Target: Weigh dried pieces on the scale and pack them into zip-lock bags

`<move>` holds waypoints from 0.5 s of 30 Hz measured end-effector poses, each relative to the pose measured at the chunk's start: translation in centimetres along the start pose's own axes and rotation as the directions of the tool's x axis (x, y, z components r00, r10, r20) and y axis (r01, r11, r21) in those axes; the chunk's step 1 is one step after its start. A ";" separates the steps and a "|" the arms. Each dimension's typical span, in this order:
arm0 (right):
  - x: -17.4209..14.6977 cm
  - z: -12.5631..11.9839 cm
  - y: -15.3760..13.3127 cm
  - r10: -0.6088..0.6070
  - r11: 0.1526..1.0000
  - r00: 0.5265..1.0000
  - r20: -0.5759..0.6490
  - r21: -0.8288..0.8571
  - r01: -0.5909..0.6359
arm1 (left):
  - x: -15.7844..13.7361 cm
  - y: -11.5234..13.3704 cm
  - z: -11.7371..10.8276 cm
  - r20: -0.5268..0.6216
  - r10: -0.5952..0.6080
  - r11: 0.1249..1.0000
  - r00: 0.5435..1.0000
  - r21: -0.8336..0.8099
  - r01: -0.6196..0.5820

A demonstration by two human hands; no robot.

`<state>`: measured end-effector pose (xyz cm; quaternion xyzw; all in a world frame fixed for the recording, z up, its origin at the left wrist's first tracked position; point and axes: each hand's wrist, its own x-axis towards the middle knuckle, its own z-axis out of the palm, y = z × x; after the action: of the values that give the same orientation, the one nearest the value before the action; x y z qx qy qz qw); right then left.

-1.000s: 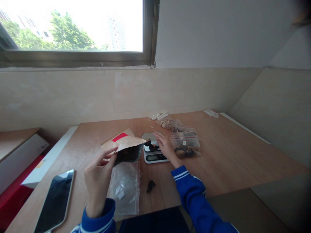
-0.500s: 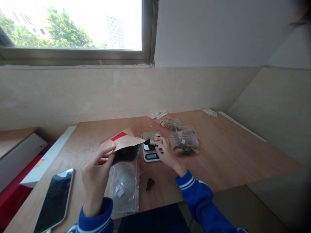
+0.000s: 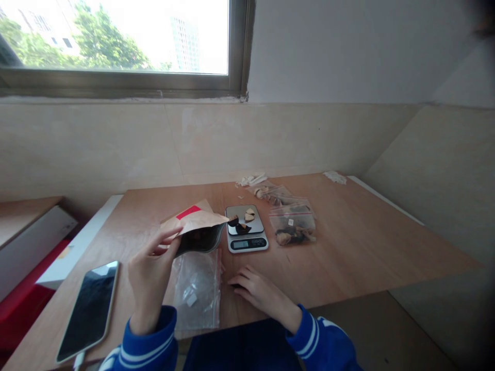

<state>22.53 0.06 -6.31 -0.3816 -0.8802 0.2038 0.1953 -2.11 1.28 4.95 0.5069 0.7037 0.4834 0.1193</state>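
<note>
The left grip (image 3: 152, 265), thumb and fingers closed on its edge, holds a paper pouch (image 3: 201, 220) tilted, mouth open. The right grip (image 3: 259, 292) is low, fingers partly curled; a dark dried piece (image 3: 234, 285) lies at its fingertips, mostly hidden, and whether it is pinched cannot be told. Both grips are over or near the tabletop (image 3: 348, 242). Left of the left grip lies a phone (image 3: 89, 309) with a cable at its near end. Between the grips is a flat clear zip bag (image 3: 199, 288). Ahead and to the right of the right grip is a filled zip bag (image 3: 297, 233). Directly ahead of the right grip stands a digital scale (image 3: 263, 243), bearing three dried fragments (image 3: 243, 229), two dark and one pale.
</note>
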 end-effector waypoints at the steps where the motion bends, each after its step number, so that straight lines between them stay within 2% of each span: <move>1: 0.1 -0.2 0.3 0.011 0.999 0.999 -0.033 0.031 -0.010 | 0.0 -0.1 0.0 -0.003 -0.001 1.000 1.000 -0.002 0.001; 4: 1.0 -1.7 1.3 0.064 0.995 0.985 -0.162 0.091 -0.050 | 0.1 -0.3 0.0 -0.010 -0.007 1.000 1.000 -0.006 0.007; 6: 2.0 -3.2 2.2 0.113 0.988 0.958 -0.265 0.132 -0.080 | 0.1 -0.3 0.0 -0.011 -0.011 1.000 1.000 -0.010 0.011; 10: 4.9 -5.9 5.3 0.294 0.937 0.833 -0.469 0.315 -0.153 | 0.0 -0.3 -0.1 -0.009 -0.003 1.000 1.000 -0.009 0.003; 11: 5.5 -6.3 6.3 0.343 0.914 0.805 -0.484 0.370 -0.168 | 0.0 -0.2 -0.2 -0.008 0.003 1.000 1.000 -0.010 -0.003; 13: 6.5 -6.8 8.3 0.416 0.867 0.782 -0.465 0.463 -0.186 | 0.0 -0.2 -0.3 -0.010 0.017 1.000 1.000 -0.009 -0.017; 15: 6.9 -6.9 9.9 0.442 0.864 0.763 -0.471 0.453 -0.220 | 0.0 -0.2 -0.4 -0.012 0.031 1.000 0.999 -0.002 -0.031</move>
<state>27.45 12.86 -4.25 -0.5322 -0.6451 0.2773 0.4729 -2.47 1.00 5.00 0.5148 0.6958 0.4890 0.1080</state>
